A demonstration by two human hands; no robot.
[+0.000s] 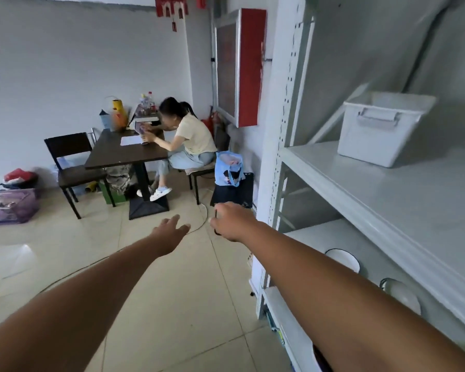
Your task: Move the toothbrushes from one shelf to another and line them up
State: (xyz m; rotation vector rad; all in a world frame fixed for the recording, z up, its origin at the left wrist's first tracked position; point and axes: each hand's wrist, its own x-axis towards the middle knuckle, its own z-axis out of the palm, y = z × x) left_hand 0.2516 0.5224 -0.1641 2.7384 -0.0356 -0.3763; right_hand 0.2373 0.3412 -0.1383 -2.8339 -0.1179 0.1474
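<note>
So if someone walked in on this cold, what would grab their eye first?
Two bare arms stretch forward across the middle, the left hand open with fingers spread, the right hand closed around a thin dark object I can't identify. To the right stands a pale shelf unit with a white bin on one shelf. Far left, a person sits at a dark table.

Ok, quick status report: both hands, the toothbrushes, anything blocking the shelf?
Left hand open, empty. Right hand closed on a thin dark object, identity unclear. No toothbrushes visible. White plastic bin on grey metal shelf; rest bare.
</note>
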